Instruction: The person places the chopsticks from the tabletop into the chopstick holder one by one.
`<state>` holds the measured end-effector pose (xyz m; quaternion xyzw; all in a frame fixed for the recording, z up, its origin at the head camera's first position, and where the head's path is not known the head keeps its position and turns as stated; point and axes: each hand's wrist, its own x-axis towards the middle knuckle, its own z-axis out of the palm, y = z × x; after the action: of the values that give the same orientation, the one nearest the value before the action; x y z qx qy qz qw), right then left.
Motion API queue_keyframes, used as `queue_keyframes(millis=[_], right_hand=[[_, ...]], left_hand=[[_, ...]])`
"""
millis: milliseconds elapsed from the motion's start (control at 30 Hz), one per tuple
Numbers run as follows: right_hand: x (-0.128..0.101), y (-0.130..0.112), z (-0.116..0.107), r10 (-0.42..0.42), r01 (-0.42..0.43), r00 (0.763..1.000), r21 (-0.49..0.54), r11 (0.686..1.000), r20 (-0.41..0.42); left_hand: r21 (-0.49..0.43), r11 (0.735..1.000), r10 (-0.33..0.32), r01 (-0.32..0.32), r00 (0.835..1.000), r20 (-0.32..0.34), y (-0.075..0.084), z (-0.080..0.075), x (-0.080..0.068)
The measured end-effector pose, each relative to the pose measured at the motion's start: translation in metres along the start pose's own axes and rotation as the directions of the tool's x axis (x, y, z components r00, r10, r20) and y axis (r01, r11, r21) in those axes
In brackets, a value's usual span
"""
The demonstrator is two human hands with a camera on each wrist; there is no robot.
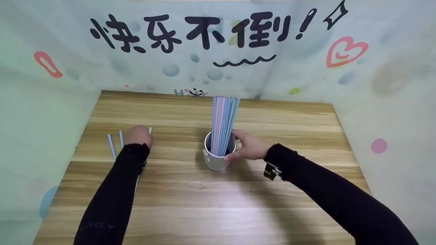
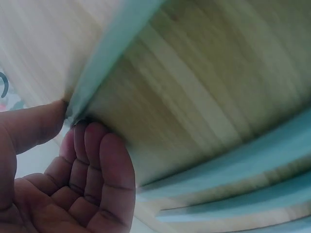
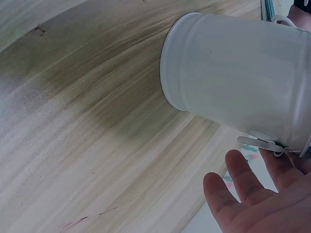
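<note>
the wooden bench (image 1: 211, 200) is filling most of the head view, with a printed backdrop (image 1: 218, 44) standing behind it. both arms in black sleeves are stretching forward across the bench, the left one angling toward the left side, the right one coming in from the lower right and bending toward the centre. the white metal cup (image 1: 215, 160) is standing upright near the middle, with a bundle of pink and blue sticks (image 1: 223, 124) rising out of it. the right hand (image 1: 248, 147) is cupping the cup's right side, thumb near the rim, fingers curving round the wall. the left hand (image 1: 138, 136) is resting knuckles-up on the loose sticks (image 1: 115, 143) lying flat at the left; in the wrist view its thumb and fingertips are pinching the end of one pale blue stick (image 2: 104, 63), a narrow grip.
</note>
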<state>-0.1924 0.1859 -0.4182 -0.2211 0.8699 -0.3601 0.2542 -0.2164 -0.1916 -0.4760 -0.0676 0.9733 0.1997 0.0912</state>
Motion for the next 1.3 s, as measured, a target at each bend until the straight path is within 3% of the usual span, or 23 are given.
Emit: queue_keyframes(millis=[267,500,700,1033,1300], right_hand=[[-0.001,-0.001,0.000,0.003,-0.004,1.000,-0.030,1.000,-0.003],[-0.002,-0.001,0.000,0.012,-0.013,1.000,-0.040,0.999,-0.015],[-0.002,-0.001,0.001,0.010,-0.011,1.000,-0.056,0.998,-0.017],[-0.001,0.000,0.001,0.007,-0.007,1.000,-0.043,0.999,-0.016],[0.000,0.004,0.003,0.007,-0.008,1.000,-0.042,0.999,-0.022]], left_hand=[[0.015,1.000,0.018,-0.018,0.999,0.028,0.008,-0.003,-0.007],[-0.108,0.994,0.003,-0.001,1.000,0.021,0.018,-0.008,-0.009],[-0.140,0.990,0.008,-0.006,1.000,0.015,0.017,-0.019,-0.009],[-0.192,0.980,0.045,-0.050,0.999,-0.031,0.017,-0.049,-0.015],[-0.262,0.963,0.062,-0.058,0.998,0.006,0.025,-0.082,-0.021]])
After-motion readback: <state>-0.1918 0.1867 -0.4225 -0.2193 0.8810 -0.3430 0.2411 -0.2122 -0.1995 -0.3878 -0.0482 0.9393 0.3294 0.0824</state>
